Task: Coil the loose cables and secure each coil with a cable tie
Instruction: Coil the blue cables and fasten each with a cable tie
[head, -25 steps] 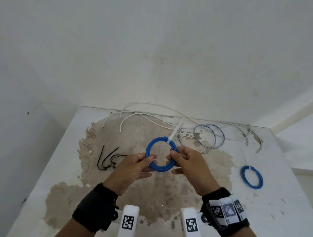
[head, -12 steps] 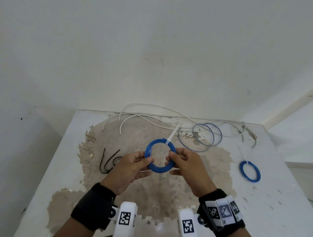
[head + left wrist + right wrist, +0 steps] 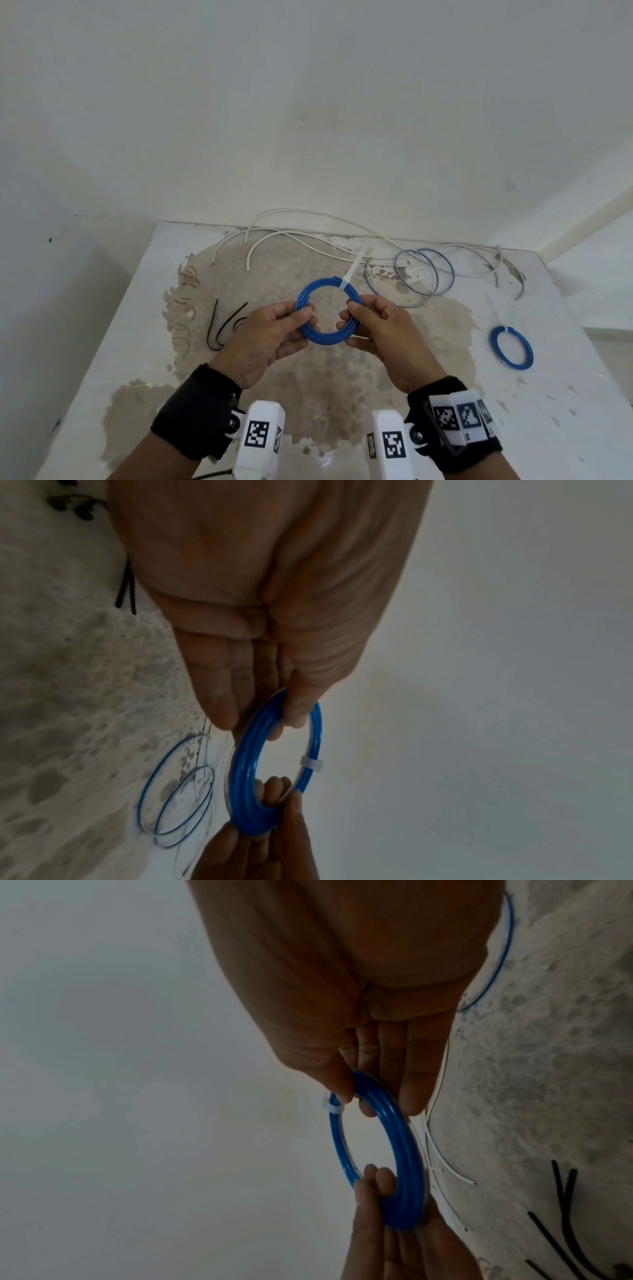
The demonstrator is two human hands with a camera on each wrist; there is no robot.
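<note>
A blue cable coil (image 3: 325,337) is held upright above the table between both hands. My left hand (image 3: 274,329) pinches its left side, thumb in front and fingers behind. My right hand (image 3: 380,329) pinches its right side the same way. A white cable tie (image 3: 352,270) is wrapped round the coil's top, its long tail sticking up and to the right. The left wrist view shows the coil (image 3: 246,772) and the tie's band (image 3: 311,765). In the right wrist view the coil (image 3: 400,1139) carries the tie (image 3: 91,1108) near my thumb.
A second blue coil (image 3: 511,347) with a white tie lies at the right of the stained white table (image 3: 565,394). Loose white cables (image 3: 294,236) and thin blue-white loops (image 3: 423,275) lie along the back edge by the wall. Black cable ties (image 3: 222,325) lie at the left.
Both hands keep their hold on the coil. It has tilted slightly in the hands, and the tie's tail stays pointing up and right.
</note>
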